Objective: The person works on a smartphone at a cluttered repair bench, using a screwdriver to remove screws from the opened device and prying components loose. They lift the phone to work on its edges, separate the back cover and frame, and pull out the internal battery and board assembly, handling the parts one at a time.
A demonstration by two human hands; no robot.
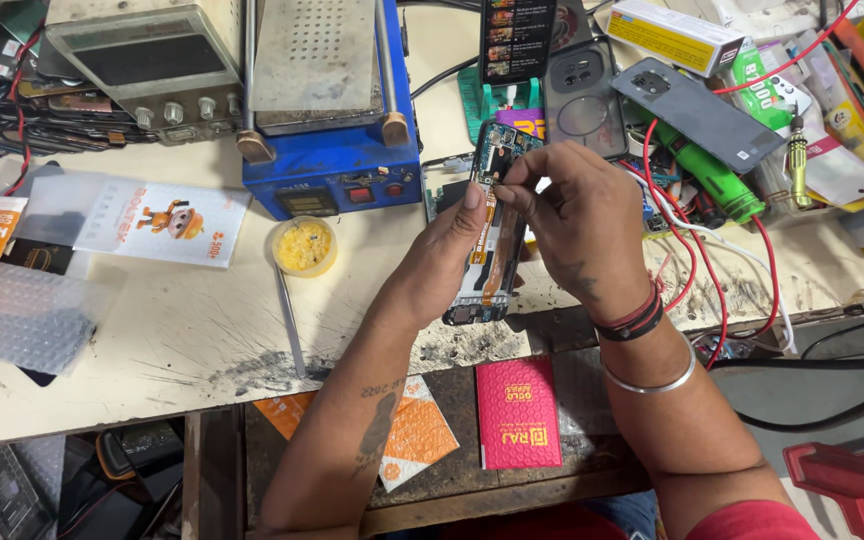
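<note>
Opened phone [492,230] sits in left hand [442,265]; right hand [577,215] apparently pinches its top.

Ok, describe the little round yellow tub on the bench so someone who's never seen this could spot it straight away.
Start at the blue box-shaped machine at the back of the pale workbench. Just in front of its lower right corner sits the small round tub, left of the left hand holding the opened phone. It is the only round yellow container there, filled with crumbly yellow paste.
</note>
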